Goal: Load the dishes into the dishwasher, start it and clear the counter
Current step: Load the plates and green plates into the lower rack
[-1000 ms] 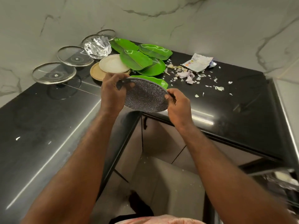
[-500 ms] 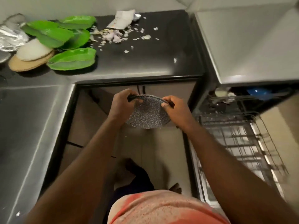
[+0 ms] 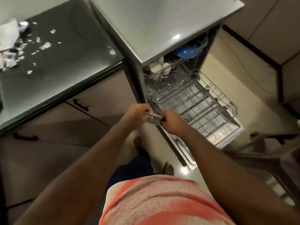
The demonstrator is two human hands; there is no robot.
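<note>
Plate, grey and speckled, shows almost edge-on at the centre of the frame, just over the near-left corner of the pulled-out lower rack. The left hand grips its left rim with fingers curled over the edge, and the right hand pinches the opposite rim.

It looks thin, stiff and light. The finish may be slick, and a hard knock against the wire could chip it. Holding it by the rim therefore seems right, and one hand on the top edge should be enough to stand it between the tines.

Higher in the frame, inside the dishwasher, the upper rack carries pale cups and a blue dish. At upper left, the black counter is strewn with torn scraps.
</note>
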